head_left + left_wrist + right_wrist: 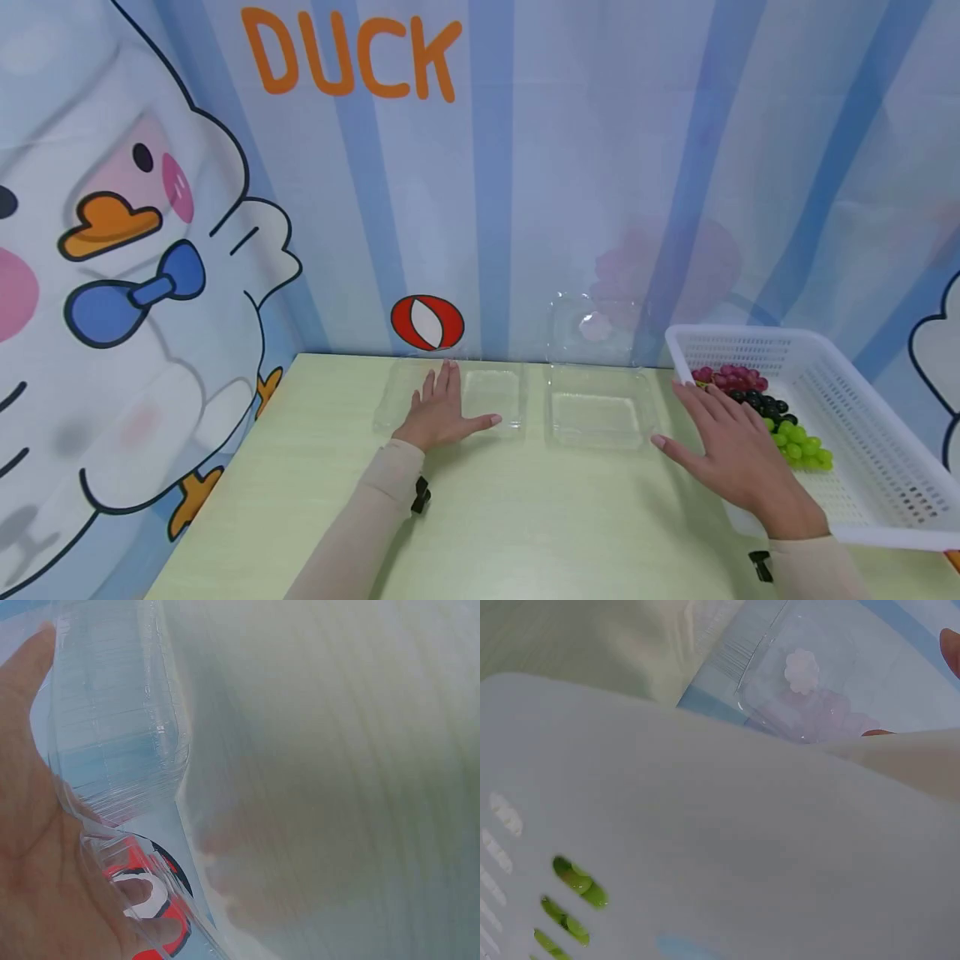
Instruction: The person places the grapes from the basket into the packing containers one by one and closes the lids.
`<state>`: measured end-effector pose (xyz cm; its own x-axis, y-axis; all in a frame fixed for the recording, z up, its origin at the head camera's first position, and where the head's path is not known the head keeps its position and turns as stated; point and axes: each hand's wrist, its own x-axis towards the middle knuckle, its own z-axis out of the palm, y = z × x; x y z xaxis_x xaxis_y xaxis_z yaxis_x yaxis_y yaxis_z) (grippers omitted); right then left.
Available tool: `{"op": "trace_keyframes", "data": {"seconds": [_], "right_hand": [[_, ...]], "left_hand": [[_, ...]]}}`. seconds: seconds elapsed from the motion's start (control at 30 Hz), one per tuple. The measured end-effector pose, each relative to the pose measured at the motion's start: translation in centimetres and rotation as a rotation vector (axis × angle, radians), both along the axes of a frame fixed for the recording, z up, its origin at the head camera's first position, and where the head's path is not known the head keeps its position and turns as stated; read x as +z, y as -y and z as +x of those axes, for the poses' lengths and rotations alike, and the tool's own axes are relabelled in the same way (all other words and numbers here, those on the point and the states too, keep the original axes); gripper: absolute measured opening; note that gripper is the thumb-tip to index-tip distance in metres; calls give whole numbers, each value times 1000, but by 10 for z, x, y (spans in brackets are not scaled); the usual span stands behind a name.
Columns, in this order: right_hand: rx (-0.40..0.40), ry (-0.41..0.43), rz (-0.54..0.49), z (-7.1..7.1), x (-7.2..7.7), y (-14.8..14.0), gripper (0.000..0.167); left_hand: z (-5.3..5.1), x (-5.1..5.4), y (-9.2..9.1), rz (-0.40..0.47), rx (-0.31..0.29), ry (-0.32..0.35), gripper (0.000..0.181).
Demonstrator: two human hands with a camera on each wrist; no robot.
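My left hand (442, 412), fingers spread and straight, lies over a clear plastic box (495, 400) whose lid is open. In the left wrist view the palm (45, 825) is right beside the transparent box wall (120, 712). My right hand (738, 458) reaches, fingers extended, over the near-left rim of a white basket (877, 400). Red grapes (738, 377), black grapes (768, 404) and green grapes (802, 446) lie inside, partly behind that hand. In the right wrist view, the basket wall (705, 825) hides most of the hand; a fingertip (951, 652) shows.
Between the hands stands a second clear plastic box (600, 408), its lid (600, 329) raised against the printed curtain (570, 167). The pale wooden table (540, 517) meets the curtain along its back edge. The basket takes up the table's right side.
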<state>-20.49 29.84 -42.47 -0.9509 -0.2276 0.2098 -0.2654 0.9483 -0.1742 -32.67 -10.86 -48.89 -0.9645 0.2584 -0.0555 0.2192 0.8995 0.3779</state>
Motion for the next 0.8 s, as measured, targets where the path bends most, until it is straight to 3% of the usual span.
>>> {"op": "trace_keyframes", "data": {"seconds": [0.3,0.8], "right_hand": [[-19,27,15,1,-2,-3,89],[-14,41,49,1,8,-14,88]], "left_hand": [[1,-1,0,-13,3,6,125],[1,0,0,17,5,11,126]]}}
